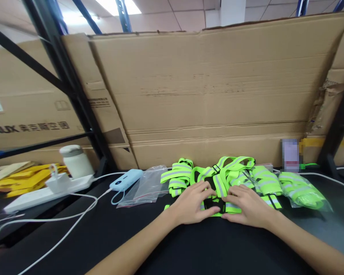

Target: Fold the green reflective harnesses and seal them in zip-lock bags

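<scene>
Both hands — left hand (193, 202), right hand (248, 206) — pressed flat-fingered, half-hiding a neon-green reflective strap bundle (218, 187) with its black buckle (213, 202); it lay crosswise.

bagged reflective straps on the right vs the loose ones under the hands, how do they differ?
The bagged straps are sealed in clear plastic, bundled compact and untouched. The loose straps are unwrapped and spread out, with a black buckle showing, and the left hand and right hand press on them. Both are neon green with grey reflective bands on the black table.
</scene>
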`<state>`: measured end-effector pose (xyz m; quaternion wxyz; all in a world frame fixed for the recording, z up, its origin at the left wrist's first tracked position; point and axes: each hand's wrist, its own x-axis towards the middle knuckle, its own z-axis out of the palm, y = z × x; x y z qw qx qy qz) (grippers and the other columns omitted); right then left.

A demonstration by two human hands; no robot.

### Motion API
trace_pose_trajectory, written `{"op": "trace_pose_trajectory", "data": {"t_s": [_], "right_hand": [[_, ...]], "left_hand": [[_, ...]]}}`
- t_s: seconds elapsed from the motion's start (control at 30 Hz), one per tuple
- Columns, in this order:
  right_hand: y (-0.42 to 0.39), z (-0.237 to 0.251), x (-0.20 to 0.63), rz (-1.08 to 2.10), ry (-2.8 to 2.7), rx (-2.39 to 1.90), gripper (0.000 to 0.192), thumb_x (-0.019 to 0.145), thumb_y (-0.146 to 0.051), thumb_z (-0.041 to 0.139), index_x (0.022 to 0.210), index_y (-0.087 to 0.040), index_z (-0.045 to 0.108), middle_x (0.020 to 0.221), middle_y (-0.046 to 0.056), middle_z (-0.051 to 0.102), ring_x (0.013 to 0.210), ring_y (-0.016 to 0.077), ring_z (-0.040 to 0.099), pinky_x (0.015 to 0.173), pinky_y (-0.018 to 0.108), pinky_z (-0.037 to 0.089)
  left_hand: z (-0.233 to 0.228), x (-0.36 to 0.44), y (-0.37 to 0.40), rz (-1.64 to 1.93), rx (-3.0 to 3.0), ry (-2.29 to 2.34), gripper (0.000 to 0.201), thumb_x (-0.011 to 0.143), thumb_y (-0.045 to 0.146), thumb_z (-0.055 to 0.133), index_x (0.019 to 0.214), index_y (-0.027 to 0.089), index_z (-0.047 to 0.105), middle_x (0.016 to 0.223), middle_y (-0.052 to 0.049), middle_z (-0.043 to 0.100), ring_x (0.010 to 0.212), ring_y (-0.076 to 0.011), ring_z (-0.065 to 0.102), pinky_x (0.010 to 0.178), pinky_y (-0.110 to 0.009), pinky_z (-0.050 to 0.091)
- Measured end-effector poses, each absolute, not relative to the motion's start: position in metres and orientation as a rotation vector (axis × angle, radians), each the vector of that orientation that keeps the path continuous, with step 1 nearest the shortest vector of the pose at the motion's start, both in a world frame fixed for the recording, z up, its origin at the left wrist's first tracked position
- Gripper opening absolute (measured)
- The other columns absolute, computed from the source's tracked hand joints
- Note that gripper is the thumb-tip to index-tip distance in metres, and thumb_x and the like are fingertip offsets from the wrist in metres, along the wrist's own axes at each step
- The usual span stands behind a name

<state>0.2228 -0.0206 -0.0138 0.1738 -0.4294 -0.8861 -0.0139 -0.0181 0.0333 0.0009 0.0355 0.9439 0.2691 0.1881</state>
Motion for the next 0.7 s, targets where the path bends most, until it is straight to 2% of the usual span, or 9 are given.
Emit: {"op": "trace_pose_trajectory", "data": {"t_s": [0.17, 0.3, 0.47, 0.6, 0.7], "right_hand": [[-0.021, -0.013, 0.227, -0.012, -2.511, -1.214, 0.039, 0.090, -0.053, 0.067, 0.112, -0.021, 0.074, 0.097, 0.008, 0.070, 0.095, 0.0262, 0.066, 0.090, 0.039, 0.044], [-0.021, -0.007, 0.233, -0.009, -2.496, -1.245, 0.048, 0.085, -0.061, 0.069, 0.112, -0.021, 0.073, 0.094, 0.008, 0.072, 0.091, 0.0265, 0.068, 0.080, 0.033, 0.043], [-0.021, 0.002, 0.243, -0.010, -2.437, -1.535, 0.058, 0.068, -0.077, 0.074, 0.082, -0.020, 0.070, 0.071, 0.004, 0.070, 0.068, 0.0243, 0.065, 0.058, 0.028, 0.029], [-0.021, -0.002, 0.246, -0.017, -2.419, -1.635, 0.059, 0.070, -0.079, 0.070, 0.075, -0.020, 0.068, 0.067, 0.004, 0.067, 0.065, 0.0233, 0.062, 0.056, 0.028, 0.021], [-0.023, -0.005, 0.242, -0.026, -2.410, -1.644, 0.057, 0.073, -0.077, 0.068, 0.071, -0.020, 0.067, 0.063, 0.004, 0.064, 0.065, 0.0234, 0.061, 0.056, 0.029, 0.020]], "left_hand": [[0.003, -0.022, 0.028, 0.501, 2.845, 0.772, 0.049, 0.086, 0.058, 0.067, 0.117, 0.020, 0.069, 0.106, -0.009, 0.062, 0.098, -0.0254, 0.063, 0.087, -0.035, 0.051], [0.003, -0.022, 0.027, 0.504, 2.841, 0.760, 0.051, 0.082, 0.059, 0.071, 0.115, 0.020, 0.071, 0.108, -0.009, 0.063, 0.101, -0.0260, 0.062, 0.091, -0.037, 0.050], [0.005, -0.019, 0.025, 0.528, 2.807, 0.774, 0.043, 0.080, 0.051, 0.074, 0.111, 0.021, 0.073, 0.106, -0.008, 0.064, 0.100, -0.0255, 0.062, 0.091, -0.037, 0.050], [0.001, -0.015, 0.024, 0.584, 2.757, 0.772, 0.035, 0.075, 0.038, 0.076, 0.105, 0.020, 0.072, 0.103, -0.007, 0.064, 0.098, -0.0249, 0.060, 0.090, -0.037, 0.050], [-0.002, -0.014, 0.026, 0.601, 2.722, 0.764, 0.036, 0.073, 0.034, 0.077, 0.105, 0.019, 0.071, 0.103, -0.006, 0.063, 0.098, -0.0242, 0.059, 0.090, -0.037, 0.050]]}}
